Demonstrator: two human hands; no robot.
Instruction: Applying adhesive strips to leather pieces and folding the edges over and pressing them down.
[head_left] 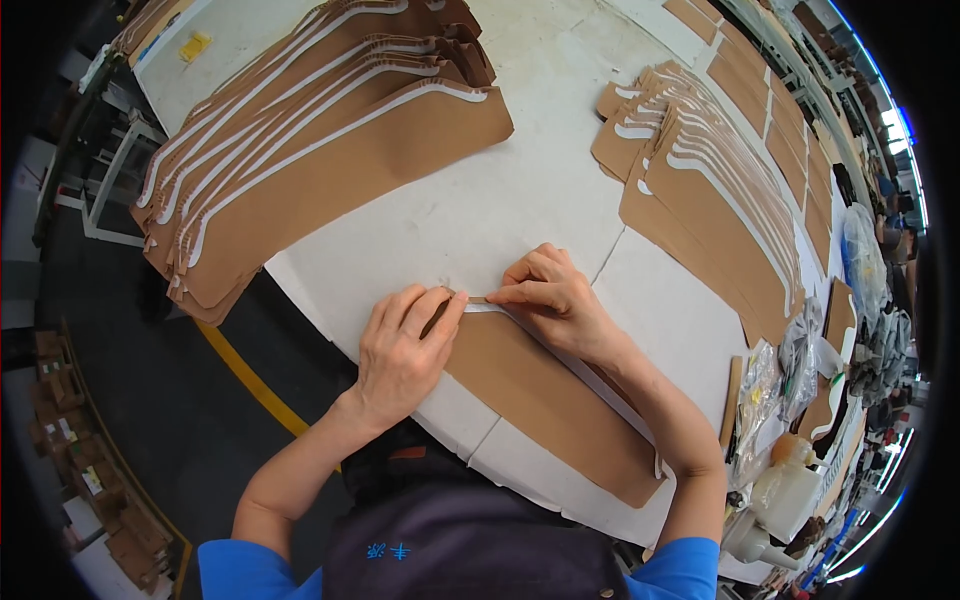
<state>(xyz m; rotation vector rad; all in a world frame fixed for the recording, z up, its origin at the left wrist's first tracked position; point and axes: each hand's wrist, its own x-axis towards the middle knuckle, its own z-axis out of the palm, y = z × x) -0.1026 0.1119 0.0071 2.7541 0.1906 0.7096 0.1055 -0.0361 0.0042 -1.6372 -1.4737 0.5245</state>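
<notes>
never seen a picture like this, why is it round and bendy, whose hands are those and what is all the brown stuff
The picture comes from a wide fisheye camera worn on a person's head, looking down, so straight edges bend near the rim. No machine is involved: the two bare hands are that person's own. They work at a white table. The left hand presses flat on the end of a long brown cardboard piece. The right hand pinches a thin white strip running along that piece's edge. A stack of similar brown pieces with white strips lies at the far left, another stack at the right. Plastic bags and a bottle sit at the right edge.
</notes>
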